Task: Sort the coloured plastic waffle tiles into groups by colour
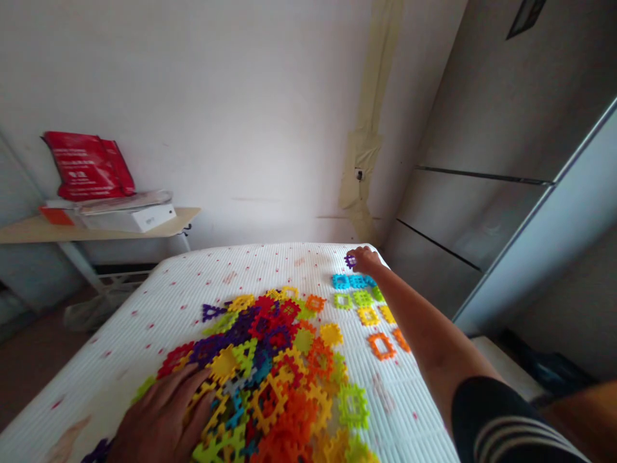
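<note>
Far out at the back right of the white bed-like surface, my right hand (365,257) is closed on a purple interlocking plastic piece (351,261). Just in front of it lie blue square pieces (340,281), then rows of green pieces (342,301), yellow pieces (368,316) and orange pieces (381,346); my forearm hides part of these rows. At the lower left, my left hand (161,415) rests with fingers spread on the edge of a mixed heap of toothed pieces (270,373) in red, purple, yellow, green, orange and blue.
The quilted white cover (193,283) has small red marks. At the left, a wooden table (29,230) holds a red bag (89,166) and a white box (139,217). A pale wall (241,128) stands behind, and a grey wardrobe (463,206) rises at the right.
</note>
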Demonstrator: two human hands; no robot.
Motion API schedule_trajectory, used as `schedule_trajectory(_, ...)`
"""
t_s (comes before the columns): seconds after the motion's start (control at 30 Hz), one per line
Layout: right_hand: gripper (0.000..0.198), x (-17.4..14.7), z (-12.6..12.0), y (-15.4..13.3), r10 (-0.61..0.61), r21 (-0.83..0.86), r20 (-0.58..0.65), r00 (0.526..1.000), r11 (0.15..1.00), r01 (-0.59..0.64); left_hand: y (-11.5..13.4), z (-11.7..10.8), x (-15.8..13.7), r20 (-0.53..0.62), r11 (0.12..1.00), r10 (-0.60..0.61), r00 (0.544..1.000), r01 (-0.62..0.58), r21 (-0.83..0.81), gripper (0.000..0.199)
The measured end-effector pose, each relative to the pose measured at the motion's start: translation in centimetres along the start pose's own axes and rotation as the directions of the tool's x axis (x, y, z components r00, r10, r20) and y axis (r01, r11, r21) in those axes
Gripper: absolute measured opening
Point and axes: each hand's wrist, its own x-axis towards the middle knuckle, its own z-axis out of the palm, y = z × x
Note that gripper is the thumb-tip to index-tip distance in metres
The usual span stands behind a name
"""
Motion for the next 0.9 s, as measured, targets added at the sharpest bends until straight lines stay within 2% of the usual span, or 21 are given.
schedule_trajectory(0.27, 0.053, 3.2, 1.7, -0.6, 0.012, -0.083, 0.136, 0.991, 0.997, 0.0, -0.5, 0.2, -0.1, -0.01, 0.995, 0.027, 1.0, -0.027, -0.093, 0.046)
schedule_trajectory(0.57, 0.052, 3.1, 1.8, -1.3, -0.005, -0.095, 0.198, 0.98, 0.995, 0.025, 1.0, -1.2, 0.2, 0.032, 0.999, -0.047, 0.998, 0.048, -0.02, 0.041)
schedule_trajectory(0.77, 0.052, 1.6, -1.3, -3.4, -0.078, -0.022, 0.046, 0.996, 0.997, 0.079, 2.1, -2.4, 0.5, 0.074, 0.999, -0.042, 0.996, 0.043, -0.009, 0.032)
schedule_trajectory(0.83, 0.051, -0.6, -2.4, -5.2, -0.157, 0.044, -0.026, 0.987, 0.986, 0.158, 2.3, -2.9, 0.8, 0.09, 0.998, -0.052, 0.995, 0.054, -0.025, 0.03)
schedule_trajectory(0.9, 0.047, -3.8, -3.1, -7.3, -0.3, 0.195, -0.124, 0.946, 0.927, 0.319, 2.5, -3.5, 1.3, 0.114, 0.997, -0.058, 0.992, 0.065, -0.051, 0.03)
